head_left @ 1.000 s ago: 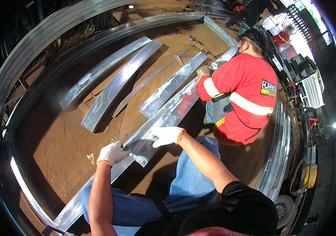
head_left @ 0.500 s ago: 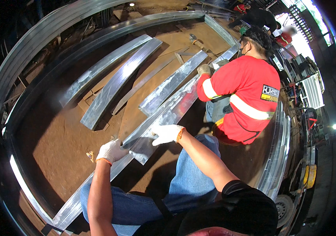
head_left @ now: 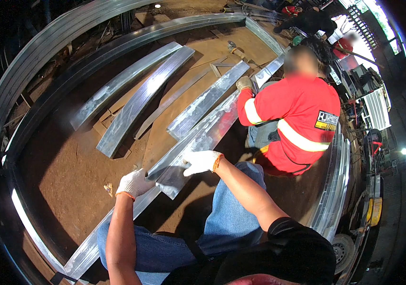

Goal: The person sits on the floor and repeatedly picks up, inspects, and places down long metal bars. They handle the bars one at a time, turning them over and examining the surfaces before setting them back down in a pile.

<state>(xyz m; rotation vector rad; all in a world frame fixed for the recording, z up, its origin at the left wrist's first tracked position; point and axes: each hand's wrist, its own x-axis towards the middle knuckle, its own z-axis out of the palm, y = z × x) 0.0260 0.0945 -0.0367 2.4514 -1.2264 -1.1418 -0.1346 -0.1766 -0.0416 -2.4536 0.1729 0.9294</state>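
Probably stiff, heavy and slick, the silvery metal beam (head_left: 204,138) at frame centre suits holding by its lower-end edges, where the half-curled left hand (head_left: 135,183) and right hand (head_left: 202,162) touch it, grip unclear

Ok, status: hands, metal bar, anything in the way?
Left hand at near end of bar. Right hand at its right edge. Bar slants away rightward. Co-worker crouched beside far end.

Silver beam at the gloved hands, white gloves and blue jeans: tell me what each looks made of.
The silver beam: metal, perhaps galvanized steel, its shiny surface streaked with whitish patches. The white gloves: apparently knitted fabric, possibly cotton, matt, with orange-edged cuffs. The blue jeans: probably denim, matt, judging by the faded blue and creases.
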